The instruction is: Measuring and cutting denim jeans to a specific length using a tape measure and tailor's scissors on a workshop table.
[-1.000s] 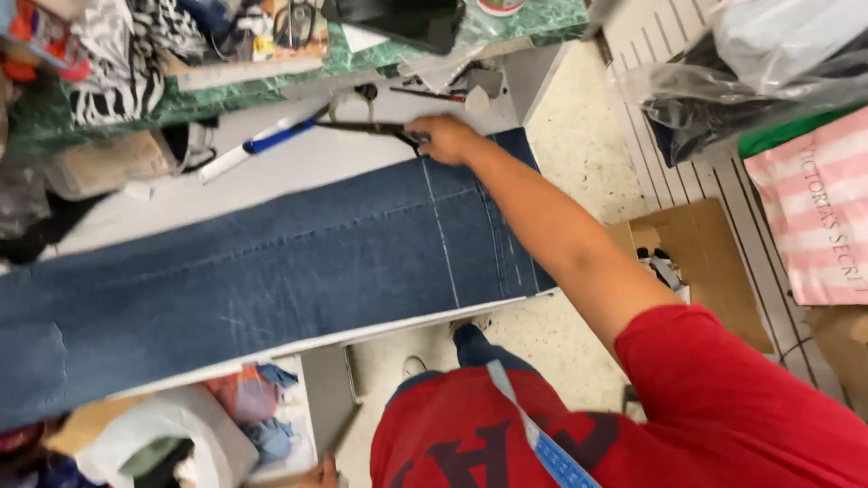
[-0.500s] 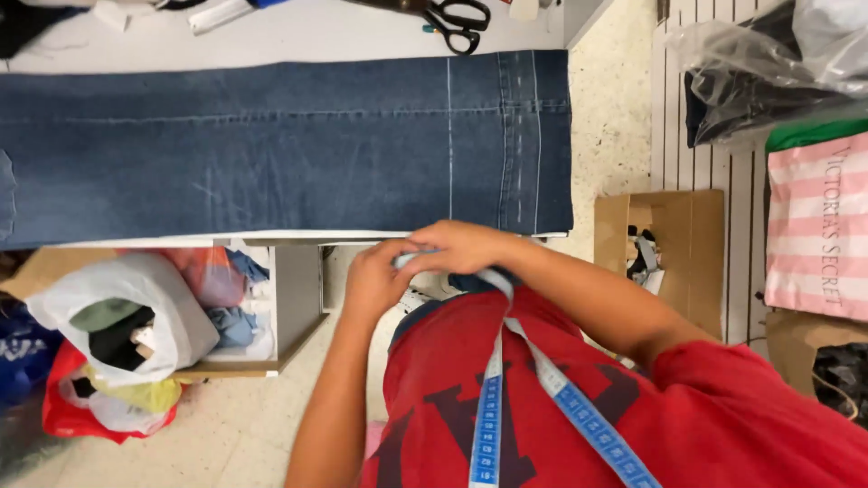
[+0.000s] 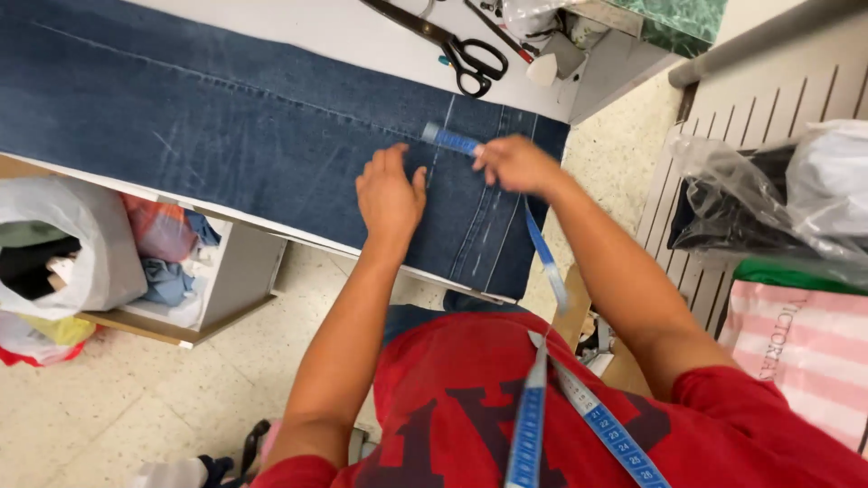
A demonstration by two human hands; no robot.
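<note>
Pinching blue tape measure (image 3: pixel 452 140) in right hand (image 3: pixel 515 164), left hand (image 3: pixel 389 194) flat on jeans (image 3: pixel 226 136)

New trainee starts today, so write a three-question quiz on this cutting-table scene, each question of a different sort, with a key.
1. True or false: the left hand lies flat on the denim.
2. What does the right hand hold? A) black scissors B) blue measuring tape C) white chalk
3. Fill in: the black scissors lie on the white table, beyond the denim's ____ end.

Key: 1 true; 2 B, the blue measuring tape; 3 hem.
</note>
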